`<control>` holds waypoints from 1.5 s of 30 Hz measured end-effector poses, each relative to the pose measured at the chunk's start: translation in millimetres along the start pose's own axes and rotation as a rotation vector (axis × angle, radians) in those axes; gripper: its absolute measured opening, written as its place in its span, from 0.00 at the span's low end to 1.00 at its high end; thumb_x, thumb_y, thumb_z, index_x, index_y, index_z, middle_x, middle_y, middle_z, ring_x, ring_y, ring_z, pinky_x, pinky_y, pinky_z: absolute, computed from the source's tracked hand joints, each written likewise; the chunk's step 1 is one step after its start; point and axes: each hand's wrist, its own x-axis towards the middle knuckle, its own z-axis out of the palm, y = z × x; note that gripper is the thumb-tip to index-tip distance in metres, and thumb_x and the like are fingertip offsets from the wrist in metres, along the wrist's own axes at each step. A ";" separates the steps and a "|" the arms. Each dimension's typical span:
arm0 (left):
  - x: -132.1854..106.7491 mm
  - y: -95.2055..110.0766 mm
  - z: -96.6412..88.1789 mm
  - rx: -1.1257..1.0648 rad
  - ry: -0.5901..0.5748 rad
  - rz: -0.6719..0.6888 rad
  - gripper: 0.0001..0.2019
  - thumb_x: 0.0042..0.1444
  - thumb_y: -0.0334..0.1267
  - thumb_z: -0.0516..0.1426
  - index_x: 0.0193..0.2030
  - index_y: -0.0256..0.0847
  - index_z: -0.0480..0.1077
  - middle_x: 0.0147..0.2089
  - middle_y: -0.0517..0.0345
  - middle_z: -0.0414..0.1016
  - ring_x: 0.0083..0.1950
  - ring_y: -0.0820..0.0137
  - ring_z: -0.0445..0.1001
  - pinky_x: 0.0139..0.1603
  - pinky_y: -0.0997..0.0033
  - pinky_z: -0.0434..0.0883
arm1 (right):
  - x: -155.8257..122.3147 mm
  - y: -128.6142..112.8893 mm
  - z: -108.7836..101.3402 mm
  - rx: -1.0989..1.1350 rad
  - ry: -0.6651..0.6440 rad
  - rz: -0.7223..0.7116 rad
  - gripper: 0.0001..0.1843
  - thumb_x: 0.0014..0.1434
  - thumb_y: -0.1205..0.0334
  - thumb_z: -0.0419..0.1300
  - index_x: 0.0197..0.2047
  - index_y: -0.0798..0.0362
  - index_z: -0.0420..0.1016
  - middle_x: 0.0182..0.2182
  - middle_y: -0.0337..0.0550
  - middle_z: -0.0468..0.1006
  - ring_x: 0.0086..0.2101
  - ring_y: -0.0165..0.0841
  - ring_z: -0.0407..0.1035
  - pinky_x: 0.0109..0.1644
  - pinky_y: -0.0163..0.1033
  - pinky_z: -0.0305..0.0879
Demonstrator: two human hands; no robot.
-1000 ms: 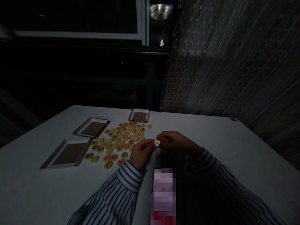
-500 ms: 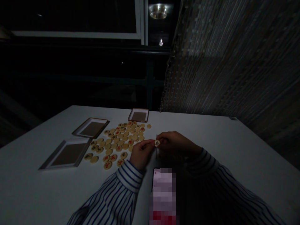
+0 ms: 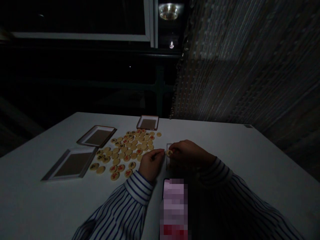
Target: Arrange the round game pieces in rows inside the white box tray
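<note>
Left hand (image 3: 151,164): grip released. Right hand (image 3: 190,153): grip alone now grasps the piece (image 3: 169,153), leaving the left free beside loose pieces (image 3: 134,155).

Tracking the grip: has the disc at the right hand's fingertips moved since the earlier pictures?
Yes: slightly right, judged against the far open tray; the disc now sits apart from the left hand.

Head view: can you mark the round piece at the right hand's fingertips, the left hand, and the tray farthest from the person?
Round piece (image 3: 169,153), head view: its marked face.
Left hand (image 3: 151,164), head view: middle of the hand.
Farthest tray (image 3: 148,124), head view: its brown inner floor.
</note>
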 end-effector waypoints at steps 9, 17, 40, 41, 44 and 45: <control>-2.5 -7.9 3.2 0.238 -0.072 0.091 0.12 0.48 0.37 0.53 0.38 0.38 0.73 0.38 0.51 0.76 0.39 0.66 0.72 0.44 0.66 0.67 | -1.5 2.6 3.0 -0.140 -0.106 0.066 0.14 0.55 0.55 0.48 0.35 0.51 0.72 0.30 0.44 0.76 0.31 0.33 0.68 0.29 0.34 0.52; -4.1 -7.7 2.7 0.317 -0.105 0.112 0.12 0.48 0.36 0.53 0.38 0.40 0.74 0.38 0.51 0.76 0.39 0.65 0.72 0.42 0.66 0.67 | -1.6 0.4 4.7 -0.205 -0.134 0.043 0.15 0.54 0.54 0.49 0.35 0.51 0.72 0.32 0.46 0.76 0.33 0.34 0.68 0.30 0.34 0.54; -4.6 -5.2 3.4 0.329 -0.130 0.086 0.13 0.46 0.32 0.54 0.38 0.40 0.74 0.37 0.51 0.76 0.39 0.65 0.72 0.43 0.65 0.67 | 1.6 -0.1 14.0 -0.214 -0.145 0.024 0.14 0.54 0.57 0.50 0.34 0.54 0.73 0.32 0.48 0.76 0.32 0.35 0.69 0.30 0.34 0.56; -4.6 -5.0 3.3 0.337 -0.129 0.090 0.13 0.46 0.32 0.53 0.38 0.39 0.74 0.38 0.51 0.76 0.39 0.65 0.72 0.43 0.65 0.67 | 1.3 -0.3 13.5 -0.209 -0.151 0.020 0.14 0.54 0.56 0.49 0.34 0.53 0.73 0.32 0.48 0.76 0.32 0.34 0.69 0.30 0.34 0.56; -4.8 -4.7 3.3 0.373 -0.141 0.097 0.13 0.47 0.33 0.53 0.39 0.38 0.73 0.38 0.49 0.75 0.39 0.64 0.72 0.43 0.65 0.67 | 0.2 -0.8 11.6 -0.199 -0.154 0.011 0.14 0.54 0.56 0.48 0.34 0.53 0.73 0.32 0.47 0.75 0.32 0.34 0.69 0.30 0.34 0.56; -4.8 -4.8 3.4 0.377 -0.145 0.096 0.13 0.47 0.33 0.52 0.40 0.37 0.73 0.39 0.48 0.75 0.39 0.64 0.72 0.43 0.65 0.67 | 0.0 -0.8 11.1 -0.202 -0.155 0.011 0.14 0.54 0.57 0.49 0.33 0.53 0.73 0.32 0.47 0.75 0.32 0.34 0.69 0.30 0.34 0.56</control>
